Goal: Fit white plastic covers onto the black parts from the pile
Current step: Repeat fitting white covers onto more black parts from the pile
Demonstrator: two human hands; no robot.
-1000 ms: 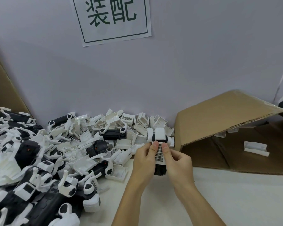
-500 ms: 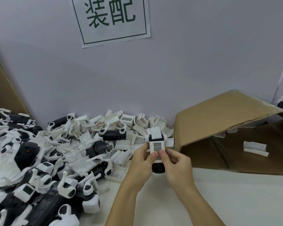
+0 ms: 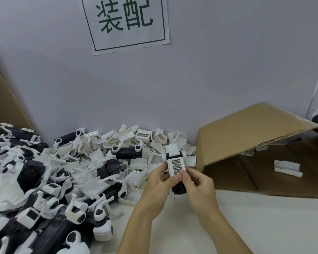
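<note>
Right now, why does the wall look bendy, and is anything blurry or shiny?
Head view: the wide lens bows the edges, so the cardboard flap and the sign lean. Light is soft and even, with only faint shadows under the hands and no glare. The pile blurs slightly towards the bottom left corner.

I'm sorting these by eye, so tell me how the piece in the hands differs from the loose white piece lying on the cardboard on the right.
The held piece is black with a white cover and a dark grille patch; the piece on the cardboard is all white. The held one is gripped off the table by the left hand and right hand; the other lies untouched on the cardboard. The held one points away from the camera; the other lies crosswise. Both are plastic.
</note>
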